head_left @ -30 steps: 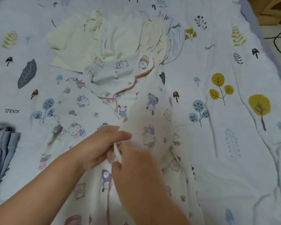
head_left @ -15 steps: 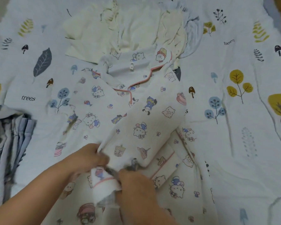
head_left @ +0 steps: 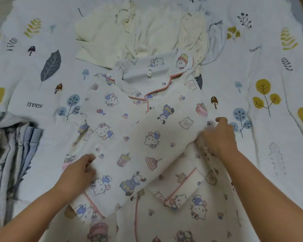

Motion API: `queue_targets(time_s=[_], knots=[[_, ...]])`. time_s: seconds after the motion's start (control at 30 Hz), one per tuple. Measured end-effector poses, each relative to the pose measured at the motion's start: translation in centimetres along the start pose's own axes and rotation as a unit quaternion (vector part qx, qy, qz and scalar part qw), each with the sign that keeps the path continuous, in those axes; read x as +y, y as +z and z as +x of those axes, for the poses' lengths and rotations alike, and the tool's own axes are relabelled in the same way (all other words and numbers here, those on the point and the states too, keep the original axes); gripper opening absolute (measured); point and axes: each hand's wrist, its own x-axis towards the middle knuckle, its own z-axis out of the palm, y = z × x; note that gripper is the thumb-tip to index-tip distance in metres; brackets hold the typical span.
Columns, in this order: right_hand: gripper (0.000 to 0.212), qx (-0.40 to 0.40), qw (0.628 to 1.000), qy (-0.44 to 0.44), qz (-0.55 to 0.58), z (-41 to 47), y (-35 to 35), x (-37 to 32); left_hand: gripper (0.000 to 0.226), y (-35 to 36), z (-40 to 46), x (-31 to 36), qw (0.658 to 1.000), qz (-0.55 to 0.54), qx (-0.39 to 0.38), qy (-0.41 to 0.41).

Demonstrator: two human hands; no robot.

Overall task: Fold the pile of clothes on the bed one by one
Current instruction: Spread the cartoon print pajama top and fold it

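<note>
Pajama top [head_left: 147,137] lies collar away, sleeve folded diagonally across.

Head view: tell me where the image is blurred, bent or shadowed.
Head view: right hand is motion-smeared, its fingers indistinct at the cartoon-print pyjama top; left hand is sharper; the print reads clearly; the wide-angle lens stretches the striped fabric at the left edge; lighting is soft and even, with only faint shadows under the forearms and no glare.
</note>
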Motion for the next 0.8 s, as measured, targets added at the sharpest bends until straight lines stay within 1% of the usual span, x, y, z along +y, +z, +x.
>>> queue_targets(time_s=[0.03,0.07,0.1,0.13,0.17,0.2,0.23,0.27,0.3,0.37,0.4,0.43,0.47,0.5,0.57,0.63,0.67,0.7,0.73,0.77,0.8], knots=[[0.072,-0.031,0.998,0.002,-0.051,0.2,0.3,-0.2,0.037,0.2,0.1,0.0,1.0,0.014,0.002,0.0],[0.079,-0.047,0.994,-0.009,-0.103,0.2,0.8,-0.3,0.038,0.3,0.2,0.1,1.0,0.023,-0.001,0.003],[0.079,-0.054,0.988,-0.023,-0.145,0.2,1.4,-0.2,0.039,0.5,0.2,0.3,1.0,0.024,-0.002,0.006],[0.074,-0.056,0.982,-0.037,-0.174,0.2,1.9,0.0,0.04,0.5,0.3,0.5,1.0,0.019,-0.001,0.008],[0.063,-0.059,0.979,-0.055,-0.188,0.4,2.1,0.4,0.04,0.6,0.4,0.8,1.0,0.012,0.008,0.012],[0.048,-0.057,0.977,-0.076,-0.189,0.8,2.0,0.9,0.039,0.5,0.5,0.9,1.0,0.002,0.019,0.015],[0.032,-0.046,0.977,-0.093,-0.188,1.2,1.5,1.5,0.037,0.4,0.7,1.0,0.999,-0.009,0.034,0.018],[0.021,-0.03,0.977,-0.106,-0.185,1.7,0.7,1.9,0.034,0.3,0.9,0.9,0.998,-0.021,0.051,0.023],[0.018,-0.006,0.98,-0.105,-0.17,2.2,-0.3,2.4,0.029,0.3,1.1,0.9,0.997,-0.03,0.068,0.029],[0.026,0.032,0.99,-0.063,-0.124,2.8,-2.3,2.9,0.015,0.3,1.4,0.7,0.995,-0.036,0.085,0.047],[0.029,0.026,0.991,-0.034,-0.124,3.0,-2.8,3.2,0.006,0.3,1.5,0.7,0.994,-0.034,0.086,0.054],[0.031,0.003,0.989,-0.013,-0.145,3.1,-3.1,3.3,0.005,0.3,1.7,0.8,0.994,-0.028,0.083,0.058],[0.03,-0.024,0.987,0.0,-0.16,3.3,-3.2,3.4,0.009,0.4,1.9,0.8,0.995,-0.02,0.078,0.063],[0.028,-0.029,0.988,0.006,-0.149,3.6,-3.1,3.2,0.01,0.4,1.9,1.0,0.995,-0.01,0.076,0.066],[0.028,0.009,0.998,-0.007,-0.054,4.3,-2.9,2.0,0.011,0.2,2.1,1.4,0.992,0.004,0.098,0.079],[0.042,0.024,0.998,-0.037,0.041,5.3,-2.4,0.4,0.012,-0.3,2.7,1.6,0.982,-0.007,0.166,0.089],[0.052,0.015,0.997,-0.047,0.066,5.8,-1.9,-0.4,0.012,-0.8,3.3,1.8,0.975,-0.013,0.204,0.085],[0.056,0.003,0.996,-0.055,0.065,6.3,-1.5,-1.0,0.012,-1.2,4.3,1.9,0.967,-0.024,0.241,0.075],[0.052,-0.007,0.997,-0.065,0.047,6.9,-1.0,-1.4,0.017,-1.7,5.5,2.1,0.962,-0.037,0.266,0.053],[0.039,-0.014,0.997,-0.08,0.017,7.4,-0.6,-1.8,0.028,-2.2,6.6,2.5,0.96,-0.055,0.274,0.022],[0.025,-0.012,0.995,-0.099,-0.007,7.9,-0.3,-2.2,0.039,-2.7,7.7,3.1,0.961,-0.086,0.261,-0.023]])
